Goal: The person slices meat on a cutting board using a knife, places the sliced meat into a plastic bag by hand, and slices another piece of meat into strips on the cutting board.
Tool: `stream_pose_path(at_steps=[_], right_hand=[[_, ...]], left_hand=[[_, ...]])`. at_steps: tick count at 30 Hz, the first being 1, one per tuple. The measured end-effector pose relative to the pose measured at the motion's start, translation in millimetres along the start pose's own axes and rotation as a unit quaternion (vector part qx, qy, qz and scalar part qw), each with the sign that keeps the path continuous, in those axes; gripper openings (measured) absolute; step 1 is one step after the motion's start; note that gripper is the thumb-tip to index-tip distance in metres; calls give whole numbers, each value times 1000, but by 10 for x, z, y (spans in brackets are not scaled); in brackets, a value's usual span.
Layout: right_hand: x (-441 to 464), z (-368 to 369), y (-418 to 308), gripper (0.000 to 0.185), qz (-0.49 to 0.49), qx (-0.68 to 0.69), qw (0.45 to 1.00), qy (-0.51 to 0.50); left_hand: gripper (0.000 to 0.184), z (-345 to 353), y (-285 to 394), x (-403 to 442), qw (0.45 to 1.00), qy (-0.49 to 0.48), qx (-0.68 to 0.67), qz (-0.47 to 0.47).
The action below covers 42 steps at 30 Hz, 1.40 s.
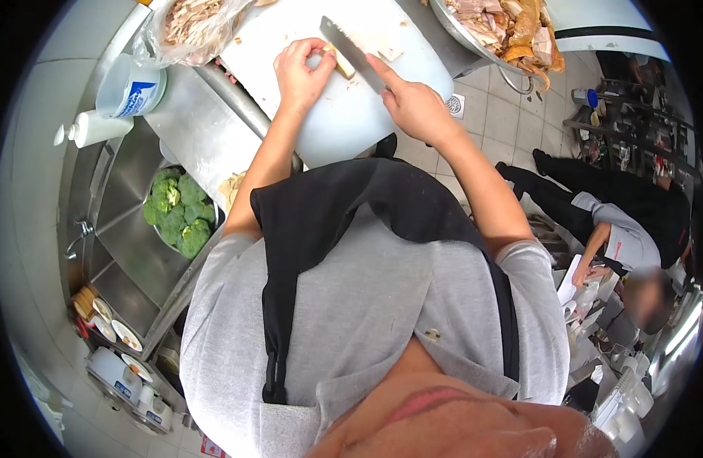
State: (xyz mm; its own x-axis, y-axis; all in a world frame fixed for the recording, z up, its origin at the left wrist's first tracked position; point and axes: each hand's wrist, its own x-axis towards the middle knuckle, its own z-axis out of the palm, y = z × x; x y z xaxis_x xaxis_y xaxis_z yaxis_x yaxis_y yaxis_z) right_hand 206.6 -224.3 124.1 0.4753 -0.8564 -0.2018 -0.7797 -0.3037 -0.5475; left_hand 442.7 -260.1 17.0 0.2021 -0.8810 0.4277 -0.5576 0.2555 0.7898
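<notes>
My right hand (418, 108) grips a knife (347, 49) with a broad, straight metal blade, its fingers wrapped round the handle. Against the blade's left side lies a small pale piece of food (344, 67) with a yellowish-brown edge; its exact kind I cannot make out. My left hand (299, 75) has its fingers curled and pressed on that piece. Both hands are over a white cutting board (336, 133), where a few crumbs and a thin pale slice (388, 50) also lie.
A plastic bag of shredded meat (195, 34) is at the upper left, and a metal bowl of roasted meat pieces (511, 30) at the upper right. Left are a plastic tub (134, 88), a white pump bottle (99, 130) and broccoli (176, 206) by the sink. A co-worker (626, 206) stands right.
</notes>
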Motion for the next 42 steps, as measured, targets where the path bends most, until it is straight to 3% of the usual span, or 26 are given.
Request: stream_pose_path(at_steps=[6,21,24,26,39,42], right_hand=[[-205,-216,-131,71,18,-23,999,46],[-439,-246,-223,72,-11,-29,1000,3],[-357,-202,-214,72,-17,-23,1000,8],[-241,-185,-252,72,-22,-12,1000,9],[-213,-40,-251,71,6,-5,1000,-5],[-331,13,-129,71,-39,26,998,32]], left_hand=[[16,-32,44,-44,1000,22,16,6],[16,-41,51,-37,1000,23,-15,-8],[15,-28,18,-36,999,24,20,29],[15,-28,45,-22,999,19,-26,-13],[17,-20,43,-26,998,6,-41,-37],[17,-14,-4,-11,999,10,-21,-42]])
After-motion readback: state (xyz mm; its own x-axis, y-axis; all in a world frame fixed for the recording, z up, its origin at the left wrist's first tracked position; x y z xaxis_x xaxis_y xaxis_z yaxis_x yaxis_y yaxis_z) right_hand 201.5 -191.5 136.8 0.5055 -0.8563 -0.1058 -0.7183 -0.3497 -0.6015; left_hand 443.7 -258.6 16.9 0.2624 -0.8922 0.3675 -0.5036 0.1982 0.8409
